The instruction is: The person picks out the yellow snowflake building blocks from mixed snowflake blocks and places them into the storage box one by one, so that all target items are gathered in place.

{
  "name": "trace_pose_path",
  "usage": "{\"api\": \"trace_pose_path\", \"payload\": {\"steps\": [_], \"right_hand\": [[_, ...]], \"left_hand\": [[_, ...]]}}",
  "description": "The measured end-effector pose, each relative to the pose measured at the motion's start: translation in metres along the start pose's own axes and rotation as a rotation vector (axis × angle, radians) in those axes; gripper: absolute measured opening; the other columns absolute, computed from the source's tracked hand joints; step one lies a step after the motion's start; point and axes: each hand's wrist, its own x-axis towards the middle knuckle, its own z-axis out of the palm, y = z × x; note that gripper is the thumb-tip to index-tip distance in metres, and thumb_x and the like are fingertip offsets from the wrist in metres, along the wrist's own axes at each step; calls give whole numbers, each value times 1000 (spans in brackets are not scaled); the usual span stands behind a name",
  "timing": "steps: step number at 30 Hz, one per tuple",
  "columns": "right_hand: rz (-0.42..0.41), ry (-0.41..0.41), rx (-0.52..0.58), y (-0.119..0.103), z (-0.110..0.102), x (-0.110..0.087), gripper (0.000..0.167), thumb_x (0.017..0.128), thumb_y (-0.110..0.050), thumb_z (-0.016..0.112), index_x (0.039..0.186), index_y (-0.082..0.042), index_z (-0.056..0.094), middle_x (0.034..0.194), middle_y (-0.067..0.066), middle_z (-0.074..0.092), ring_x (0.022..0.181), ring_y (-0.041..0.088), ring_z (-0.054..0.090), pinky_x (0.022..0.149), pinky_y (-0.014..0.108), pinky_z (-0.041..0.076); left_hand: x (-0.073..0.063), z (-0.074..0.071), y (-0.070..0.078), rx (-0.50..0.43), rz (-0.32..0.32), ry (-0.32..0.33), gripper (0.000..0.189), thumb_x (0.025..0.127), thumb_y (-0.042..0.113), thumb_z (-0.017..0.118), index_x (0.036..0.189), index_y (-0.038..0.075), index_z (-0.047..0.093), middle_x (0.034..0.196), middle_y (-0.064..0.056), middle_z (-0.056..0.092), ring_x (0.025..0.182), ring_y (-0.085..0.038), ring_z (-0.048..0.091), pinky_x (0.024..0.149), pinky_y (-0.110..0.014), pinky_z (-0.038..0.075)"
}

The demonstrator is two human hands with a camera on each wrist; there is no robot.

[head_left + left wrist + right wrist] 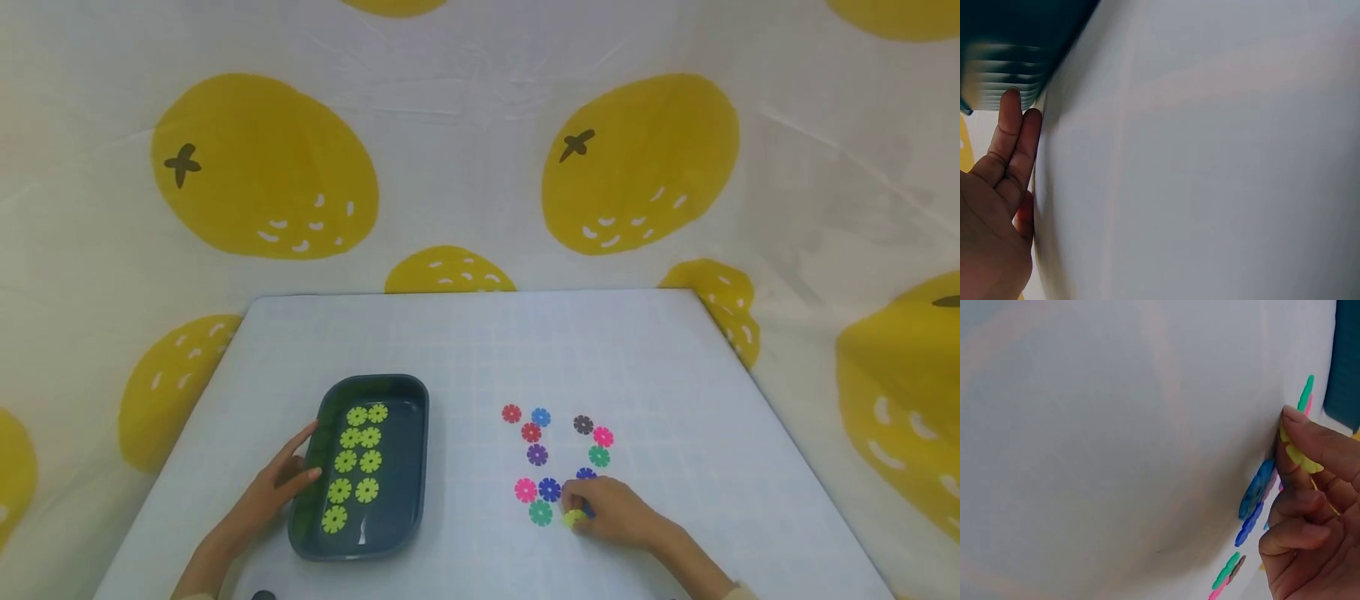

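Note:
My right hand [615,510] pinches a yellow snowflake disc [574,517] between thumb and fingertips, low over the table at the right. In the right wrist view the notched yellow disc [1302,456] shows partly behind the thumb. Blue discs [587,474] lie beside and partly under this hand. At the left, my left hand [266,493] touches the near-left side of a dark teal tray [396,508], its fingers extended along the wall. Several yellow discs [367,490] lie in two rough columns inside the tray. The left wrist view shows two fingers [1011,125] against the tray's ribbed wall.
Loose discs lie right of the tray: red [531,432], light blue [541,417], purple [537,454], pink [526,490], green [540,512] and dark grey [583,424]. A small black object [263,595] sits at the front edge. Behind the table hangs a fruit-printed cloth [465,167].

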Motion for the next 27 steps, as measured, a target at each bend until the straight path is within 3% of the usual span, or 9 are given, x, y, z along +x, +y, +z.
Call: {"api": "trace_pose_path", "payload": {"steps": [4, 8, 12, 16, 20, 27], "right_hand": [[-22, 25, 21, 1, -1, -2, 10, 85, -15, 76, 92, -21, 75, 89, -14, 70, 86, 9, 66, 78, 32, 55], [-15, 43, 150, 3, -1, -3, 8, 86, -15, 74, 94, -17, 76, 85, -12, 69, 77, 4, 62, 70, 23, 52], [73, 59, 397, 0, 1, -1, 12, 86, -15, 74, 97, -9, 75, 83, -4, 71, 73, 9, 65, 66, 25, 54], [227, 85, 610, -5, 1, 2, 21, 84, -16, 76, 98, -2, 72, 83, 4, 73, 70, 18, 70, 66, 31, 57], [356, 84, 719, -11, 0, 5, 30, 83, -20, 80, 103, 1, 71, 84, 8, 75, 71, 21, 73, 68, 30, 57], [421, 51, 870, -14, -1, 7, 33, 83, -17, 80, 106, 5, 70, 90, 13, 75, 78, 23, 75, 69, 29, 57]], "left_hand": [[-1, 0, -1, -2, -2, 0, 83, 95, 54, 59, 158, 43, 6, 164, -23, 9, 143, -54, 19, 105, -74, 20], [-1, 1, -2, -8, 0, 4, 82, 95, 53, 59, 158, 42, 7, 163, -24, 13, 143, -53, 23, 105, -74, 21], [0, 1, -3, -8, -1, 10, 82, 95, 54, 59, 158, 43, 8, 163, -24, 14, 142, -53, 24, 105, -74, 22], [1, 2, -2, -5, -9, 10, 82, 94, 56, 59, 157, 45, 8, 163, -23, 13, 144, -53, 22, 105, -73, 22], [-1, 3, -1, -6, -11, 7, 82, 94, 54, 60, 158, 44, 8, 163, -24, 13, 144, -54, 20, 105, -74, 22], [-1, 2, -1, -20, -6, 16, 81, 94, 54, 59, 157, 45, 10, 164, -23, 12, 144, -54, 18, 106, -74, 20]]}}
